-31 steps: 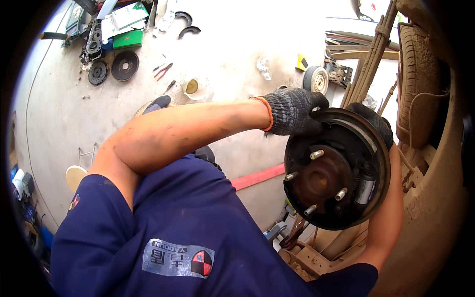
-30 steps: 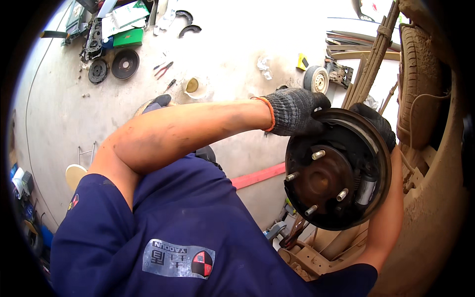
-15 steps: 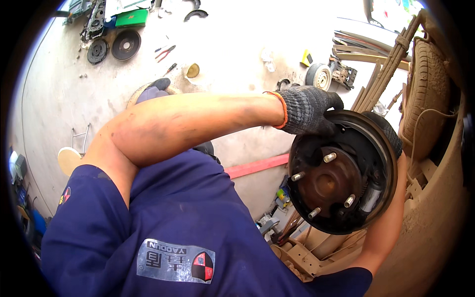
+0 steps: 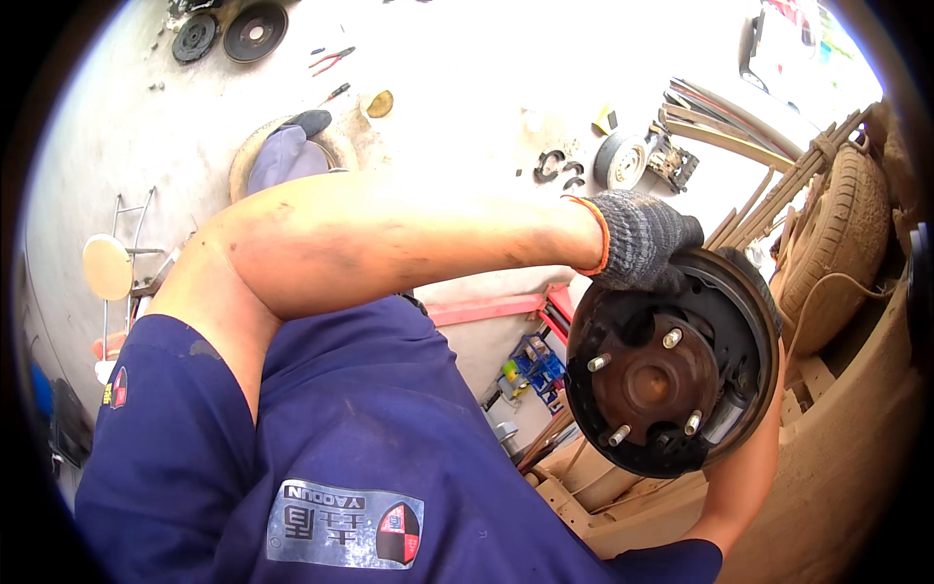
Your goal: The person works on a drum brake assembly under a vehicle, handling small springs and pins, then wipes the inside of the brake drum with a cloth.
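Observation:
A round drum brake assembly (image 4: 623, 341) fills the right of the view, with a rusty brown hub and several bare wheel studs. My left hand (image 4: 642, 238), in a dark grey knit glove with an orange cuff, grips its upper rim. The thumb side lies over the front edge. From the lower right my right arm (image 4: 749, 467) reaches up behind the assembly. Only a dark bit of the gloved right hand (image 4: 747, 265) shows beyond the upper right rim; its fingers are hidden. A silvery cylinder (image 4: 723, 419) sits inside the assembly at lower right.
Dusty vehicle bodywork (image 4: 827, 438) borders the right side, with a muddy tyre (image 4: 842, 229) above. On the floor lie a small wheel (image 4: 620, 161), curved brake shoes (image 4: 550, 165) and red-handled pliers (image 4: 334, 60). A red bar (image 4: 486, 309) and a round stool (image 4: 107, 268) are farther left.
The view has shifted, bringing more of the stool and a blue rack into sight. My left hand stays on the rim. Less of my right hand shows behind the assembly.

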The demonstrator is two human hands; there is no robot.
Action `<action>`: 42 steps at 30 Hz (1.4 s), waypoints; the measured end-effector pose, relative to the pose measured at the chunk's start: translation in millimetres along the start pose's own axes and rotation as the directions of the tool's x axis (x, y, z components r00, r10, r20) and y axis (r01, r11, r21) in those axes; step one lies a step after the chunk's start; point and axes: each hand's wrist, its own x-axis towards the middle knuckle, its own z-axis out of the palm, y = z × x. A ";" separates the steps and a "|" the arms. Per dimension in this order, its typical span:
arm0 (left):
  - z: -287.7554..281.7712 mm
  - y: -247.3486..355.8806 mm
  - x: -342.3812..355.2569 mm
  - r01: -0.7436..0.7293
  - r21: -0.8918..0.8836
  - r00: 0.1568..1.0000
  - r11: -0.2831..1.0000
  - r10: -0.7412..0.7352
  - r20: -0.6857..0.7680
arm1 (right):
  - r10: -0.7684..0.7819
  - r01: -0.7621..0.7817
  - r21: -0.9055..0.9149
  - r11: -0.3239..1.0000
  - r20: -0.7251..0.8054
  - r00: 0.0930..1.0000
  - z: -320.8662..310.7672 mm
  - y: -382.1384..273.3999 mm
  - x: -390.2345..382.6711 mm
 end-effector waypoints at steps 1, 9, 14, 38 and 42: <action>0.7 0.1 -0.5 -0.005 0.008 1.000 1.000 0.005 0.008 | 0.006 -0.006 -0.001 1.000 -0.002 1.000 0.3 0.4 0.2; 7.4 -8.6 -3.0 -0.063 -0.062 0.997 0.996 0.060 -0.041 | 0.020 -0.020 -0.031 0.999 -0.003 1.000 4.0 -1.4 3.2; 9.0 -10.2 0.1 -0.076 -0.041 0.997 0.996 0.075 -0.019 | 0.014 -0.014 -0.028 1.000 -0.010 1.000 5.2 1.3 0.6; 11.2 -7.3 1.1 -0.072 0.038 0.996 0.997 0.074 -0.049 | -0.097 0.098 0.042 0.994 -0.008 0.995 5.2 13.0 -17.2; -6.8 2.9 -9.2 0.027 -0.048 1.000 0.998 -0.026 0.011 | -0.118 0.119 0.066 0.991 -0.026 0.993 4.1 20.7 -21.4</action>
